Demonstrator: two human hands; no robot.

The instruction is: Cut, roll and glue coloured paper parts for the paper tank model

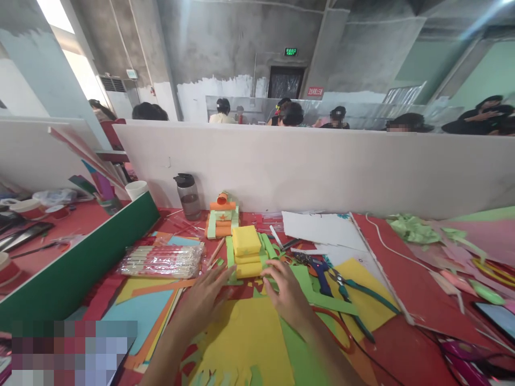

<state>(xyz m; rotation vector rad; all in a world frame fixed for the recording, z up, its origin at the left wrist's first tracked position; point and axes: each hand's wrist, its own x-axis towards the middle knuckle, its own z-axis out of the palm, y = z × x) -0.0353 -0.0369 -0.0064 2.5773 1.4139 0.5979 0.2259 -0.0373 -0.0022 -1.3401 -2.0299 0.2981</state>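
Note:
A yellow and green paper tank-like model point(247, 241) stands in the middle of the red table, with a yellow block on top and rolled paper below. My left hand point(211, 289) hovers at its near left side, fingers stretched out and slightly blurred. Close to the model's front right corner is my right hand point(284, 287), its fingers bent and apart; whether the fingertips touch the paper I cannot tell. Below both hands lies a yellow sheet point(249, 338) with a ragged near edge. Behind stands a similar orange and green paper model point(222, 217).
Bagged sticks point(163, 261) and coloured paper point(142, 316) lie left, beside a green divider point(88, 257). A glue gun point(321, 273), teal-handled pliers point(354, 300) and orange-handled scissors point(341, 338) lie right. A water bottle point(188, 197) stands before the white partition point(322, 171); people sit beyond.

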